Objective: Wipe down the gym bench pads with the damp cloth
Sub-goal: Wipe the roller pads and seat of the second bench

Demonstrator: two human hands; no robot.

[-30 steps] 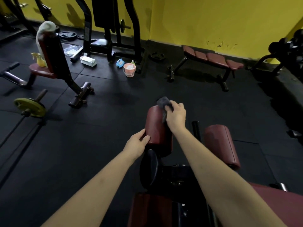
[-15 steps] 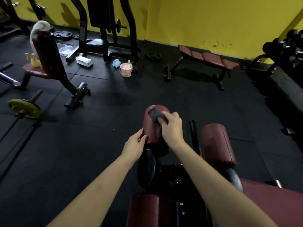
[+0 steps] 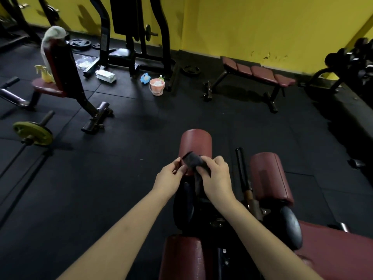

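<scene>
A dark grey cloth (image 3: 193, 161) is bunched in my right hand (image 3: 216, 174), which grips it over the near end of the left maroon roller pad (image 3: 195, 141). My left hand (image 3: 169, 174) is just left of the cloth, its fingertips touching the cloth's edge and the pad's near side. A second maroon roller pad (image 3: 269, 176) lies to the right, apart from both hands. More maroon padding shows at the bottom: a lower pad (image 3: 181, 257) and the seat pad (image 3: 341, 253) at bottom right.
A black lever bar (image 3: 243, 174) runs between the two rollers. On the black rubber floor stand a flat bench (image 3: 256, 74), an upright seat with a towel (image 3: 53, 37) draped on it, a pink bucket (image 3: 157, 86), a yellow-plated barbell (image 3: 33, 133) and a dumbbell rack (image 3: 351, 59).
My right hand has drawn the cloth back along the left roller from its far top to its near end. My left hand has moved from the pad's side toward the cloth.
</scene>
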